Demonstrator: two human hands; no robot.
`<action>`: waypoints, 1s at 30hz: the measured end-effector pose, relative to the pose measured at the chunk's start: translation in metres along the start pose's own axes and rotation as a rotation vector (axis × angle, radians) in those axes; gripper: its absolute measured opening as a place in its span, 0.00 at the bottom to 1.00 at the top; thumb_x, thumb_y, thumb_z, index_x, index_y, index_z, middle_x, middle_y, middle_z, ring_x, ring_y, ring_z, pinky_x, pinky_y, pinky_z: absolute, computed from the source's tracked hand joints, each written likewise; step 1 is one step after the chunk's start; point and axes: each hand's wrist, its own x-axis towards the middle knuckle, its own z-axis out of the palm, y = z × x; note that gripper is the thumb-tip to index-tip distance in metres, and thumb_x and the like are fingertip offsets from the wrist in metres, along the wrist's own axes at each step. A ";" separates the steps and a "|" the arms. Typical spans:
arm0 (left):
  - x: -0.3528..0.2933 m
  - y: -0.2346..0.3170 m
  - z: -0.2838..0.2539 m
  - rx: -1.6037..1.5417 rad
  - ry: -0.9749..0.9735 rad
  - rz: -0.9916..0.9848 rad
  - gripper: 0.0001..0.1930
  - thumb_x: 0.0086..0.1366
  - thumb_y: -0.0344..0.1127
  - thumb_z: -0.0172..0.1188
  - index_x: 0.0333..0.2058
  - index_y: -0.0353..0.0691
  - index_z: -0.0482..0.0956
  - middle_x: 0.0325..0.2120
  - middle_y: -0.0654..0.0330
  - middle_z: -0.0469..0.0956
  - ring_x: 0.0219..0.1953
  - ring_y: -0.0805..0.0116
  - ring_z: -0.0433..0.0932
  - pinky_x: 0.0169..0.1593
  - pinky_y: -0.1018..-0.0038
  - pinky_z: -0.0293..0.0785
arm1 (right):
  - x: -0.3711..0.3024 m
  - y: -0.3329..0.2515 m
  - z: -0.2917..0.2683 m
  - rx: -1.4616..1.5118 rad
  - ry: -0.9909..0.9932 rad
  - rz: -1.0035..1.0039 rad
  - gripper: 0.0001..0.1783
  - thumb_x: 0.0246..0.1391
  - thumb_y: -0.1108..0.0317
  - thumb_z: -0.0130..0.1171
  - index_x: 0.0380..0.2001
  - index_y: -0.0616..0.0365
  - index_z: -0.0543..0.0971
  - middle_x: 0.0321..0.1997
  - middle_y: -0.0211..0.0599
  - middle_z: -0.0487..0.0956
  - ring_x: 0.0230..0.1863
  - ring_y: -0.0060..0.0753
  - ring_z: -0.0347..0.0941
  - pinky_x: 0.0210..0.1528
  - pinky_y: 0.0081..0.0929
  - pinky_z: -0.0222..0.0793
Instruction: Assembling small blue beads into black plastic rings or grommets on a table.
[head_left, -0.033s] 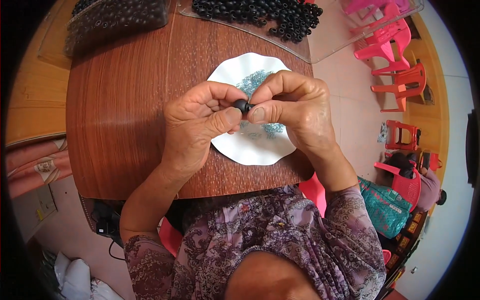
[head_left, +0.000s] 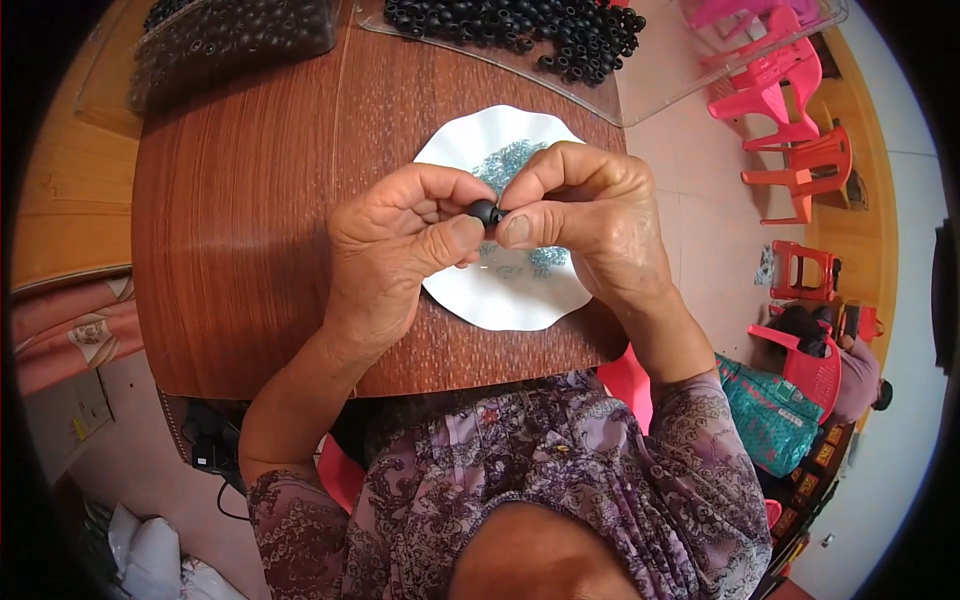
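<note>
I count one left hand (head_left: pixel 385 240), one right hand (head_left: pixel 610 215) and at least one black piece (head_left: pixel 483 211). On my screen I see one table (head_left: pixel 250 220), one plate (head_left: pixel 510 312), two clear containers (head_left: pixel 600 97), one teal bag (head_left: pixel 770 420) and one other person (head_left: pixel 855 382). The black beads (head_left: pixel 590 50) and the shiny bits (head_left: pixel 508 160) are too many for me to count exactly.

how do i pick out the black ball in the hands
On the brown table, find the wavy-edged white plate. Over it, the left hand and right hand meet at the black ball. Unlike the black pieces at the far edge, it alone is held.
</note>
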 end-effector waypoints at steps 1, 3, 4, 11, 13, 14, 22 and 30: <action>0.000 0.000 0.001 0.020 0.005 0.016 0.11 0.56 0.23 0.60 0.38 0.28 0.75 0.30 0.58 0.77 0.30 0.77 0.75 0.33 0.83 0.72 | 0.001 0.001 -0.001 0.028 -0.013 0.016 0.09 0.35 0.83 0.66 0.24 0.65 0.78 0.25 0.35 0.77 0.28 0.24 0.73 0.33 0.19 0.70; -0.001 0.001 0.002 0.057 0.010 0.026 0.11 0.55 0.23 0.60 0.38 0.28 0.75 0.30 0.58 0.77 0.30 0.77 0.75 0.33 0.83 0.72 | 0.001 0.002 -0.002 0.053 -0.027 0.035 0.08 0.35 0.83 0.65 0.23 0.65 0.78 0.25 0.35 0.77 0.28 0.24 0.74 0.33 0.19 0.70; -0.001 0.001 0.002 0.097 0.017 0.036 0.11 0.55 0.23 0.60 0.38 0.29 0.76 0.30 0.58 0.77 0.30 0.77 0.75 0.33 0.84 0.72 | 0.000 0.003 -0.001 0.067 -0.026 0.038 0.09 0.35 0.83 0.66 0.24 0.64 0.78 0.25 0.35 0.77 0.27 0.24 0.73 0.33 0.20 0.71; -0.001 0.002 0.004 0.063 0.062 -0.010 0.12 0.55 0.23 0.61 0.38 0.28 0.75 0.28 0.59 0.77 0.27 0.78 0.74 0.31 0.85 0.71 | 0.011 0.012 -0.002 0.113 -0.081 -0.102 0.17 0.33 0.80 0.69 0.32 0.61 0.79 0.25 0.27 0.76 0.29 0.16 0.72 0.32 0.14 0.69; -0.002 0.003 0.004 0.054 0.062 -0.037 0.18 0.55 0.24 0.61 0.43 0.28 0.68 0.27 0.60 0.77 0.26 0.79 0.73 0.30 0.86 0.70 | 0.014 0.010 -0.007 0.092 -0.137 -0.094 0.20 0.33 0.80 0.69 0.36 0.61 0.79 0.26 0.27 0.75 0.29 0.16 0.71 0.32 0.14 0.69; -0.002 0.004 0.004 0.052 0.066 -0.037 0.18 0.55 0.24 0.61 0.43 0.28 0.68 0.27 0.60 0.77 0.26 0.79 0.73 0.30 0.86 0.70 | 0.015 0.009 -0.008 0.072 -0.193 -0.089 0.24 0.32 0.80 0.69 0.40 0.60 0.79 0.26 0.27 0.75 0.29 0.16 0.71 0.33 0.14 0.70; -0.001 0.007 0.003 0.099 0.070 -0.009 0.29 0.54 0.25 0.62 0.50 0.26 0.55 0.25 0.60 0.76 0.25 0.78 0.73 0.30 0.86 0.69 | 0.019 0.007 -0.007 0.117 -0.235 -0.008 0.28 0.31 0.78 0.69 0.43 0.58 0.79 0.26 0.27 0.75 0.28 0.16 0.71 0.34 0.13 0.70; 0.002 0.009 0.007 0.097 0.052 -0.018 0.42 0.52 0.22 0.62 0.60 0.26 0.43 0.22 0.57 0.75 0.21 0.76 0.72 0.26 0.84 0.69 | 0.023 0.014 -0.014 -0.111 -0.331 -0.164 0.17 0.31 0.74 0.70 0.32 0.59 0.82 0.23 0.25 0.75 0.25 0.15 0.69 0.30 0.14 0.64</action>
